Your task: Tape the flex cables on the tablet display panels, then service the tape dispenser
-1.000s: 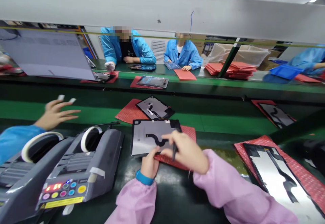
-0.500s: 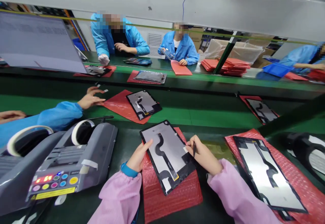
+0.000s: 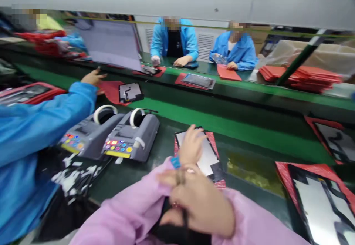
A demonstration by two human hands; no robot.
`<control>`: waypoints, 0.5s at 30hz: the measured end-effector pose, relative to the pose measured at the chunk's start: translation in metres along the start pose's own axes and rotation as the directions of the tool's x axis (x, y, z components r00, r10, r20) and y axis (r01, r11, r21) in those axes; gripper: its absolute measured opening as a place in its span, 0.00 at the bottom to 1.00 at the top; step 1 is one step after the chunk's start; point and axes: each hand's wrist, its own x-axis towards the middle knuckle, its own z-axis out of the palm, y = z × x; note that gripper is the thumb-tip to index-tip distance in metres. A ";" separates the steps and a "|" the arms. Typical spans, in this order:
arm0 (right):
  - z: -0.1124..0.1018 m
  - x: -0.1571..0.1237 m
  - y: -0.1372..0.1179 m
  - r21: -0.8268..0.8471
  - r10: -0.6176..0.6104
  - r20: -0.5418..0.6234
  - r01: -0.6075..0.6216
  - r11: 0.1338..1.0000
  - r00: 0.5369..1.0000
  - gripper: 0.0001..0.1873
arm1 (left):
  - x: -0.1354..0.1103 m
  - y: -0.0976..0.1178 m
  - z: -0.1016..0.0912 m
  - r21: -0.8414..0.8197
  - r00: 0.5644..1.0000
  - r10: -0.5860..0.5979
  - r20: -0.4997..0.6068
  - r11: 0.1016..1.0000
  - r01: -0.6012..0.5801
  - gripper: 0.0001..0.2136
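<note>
My left hand lies with its fingers stretched out on the near end of a grey, black-edged panel. The panel rests on a red bubble-wrap sheet at the front of the dark bench. My right hand is close to the camera and blurred. It is held over my left wrist and pink sleeve, with its fingers closed round a thin dark tool.
Two grey tape dispensers stand left of the panel. A co-worker's blue sleeve fills the left side, and that person's hand touches a red sheet bearing another panel on the green belt. A further panel lies at the right. People in blue sit opposite.
The view has swung left. My right hand left the panel's right edge and came up close over my left wrist. My left hand moved from the panel's left edge onto its surface.
</note>
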 end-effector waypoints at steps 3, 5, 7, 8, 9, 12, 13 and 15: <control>0.061 0.036 -0.038 0.159 -0.263 0.012 0.258 0.953 0.965 0.16 | 0.049 0.022 0.021 0.159 0.964 0.195 0.182 0.961 -0.225 0.21; 0.086 0.047 -0.045 0.243 -0.256 0.016 0.244 0.939 0.967 0.19 | 0.076 0.027 0.026 0.251 0.929 0.255 0.270 0.912 -0.323 0.21; 0.089 0.050 -0.036 0.278 -0.246 0.009 0.234 0.932 0.969 0.22 | 0.091 0.024 0.023 0.349 0.918 0.249 0.308 0.869 -0.352 0.21; 0.083 0.049 -0.026 0.263 -0.231 -0.001 0.223 0.939 0.973 0.22 | 0.094 0.021 0.021 0.397 0.923 0.228 0.309 0.851 -0.343 0.21; 0.072 0.048 -0.015 0.220 -0.188 -0.007 0.185 0.958 0.982 0.21 | 0.097 0.016 0.018 0.443 0.932 0.202 0.302 0.836 -0.325 0.20; 0.026 0.041 0.020 -0.006 0.073 -0.019 -0.073 0.997 0.997 0.17 | 0.099 0.000 0.011 0.546 0.956 0.120 0.267 0.798 -0.253 0.17; 0.012 0.040 0.030 -0.051 0.128 -0.028 -0.129 0.990 0.991 0.16 | 0.099 -0.004 0.011 0.572 0.962 0.095 0.255 0.787 -0.230 0.16; -0.010 0.040 0.046 -0.093 0.172 -0.036 -0.175 0.980 0.984 0.18 | 0.098 -0.010 0.012 0.617 0.972 0.048 0.232 0.765 -0.185 0.13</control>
